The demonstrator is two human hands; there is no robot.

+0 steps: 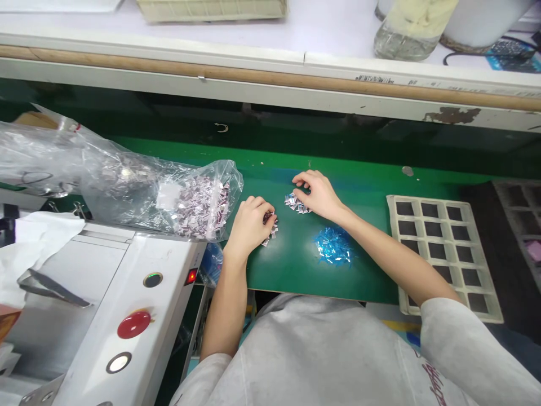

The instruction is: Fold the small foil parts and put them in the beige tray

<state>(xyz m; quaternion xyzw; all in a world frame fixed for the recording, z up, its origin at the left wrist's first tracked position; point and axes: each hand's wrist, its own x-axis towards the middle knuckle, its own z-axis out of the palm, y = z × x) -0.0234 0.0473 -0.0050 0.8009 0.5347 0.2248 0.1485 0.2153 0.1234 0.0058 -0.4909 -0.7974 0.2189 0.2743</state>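
My left hand (250,224) is curled over a small pile of flat silvery pieces (266,242), with dark-edged pieces between its thumb and fingertips. My right hand (320,194) is bent over a second small pile of silvery pieces (298,206); a gap shows between its thumb and forefinger, and nothing is visible in it. Below that hand lies a heap of shiny blue strips (333,246). To the left of my left hand, a clear plastic bag (234,176) holds many similar silvery pieces. The pieces are too small for me to tell their exact kind.
A cream tray with square compartments (439,225) lies at right on the green tabletop (287,269), beside a dark tray (519,225). At lower left stands a white machine (167,304) with a red button (134,325). A raised white shelf (253,42) crosses the back.
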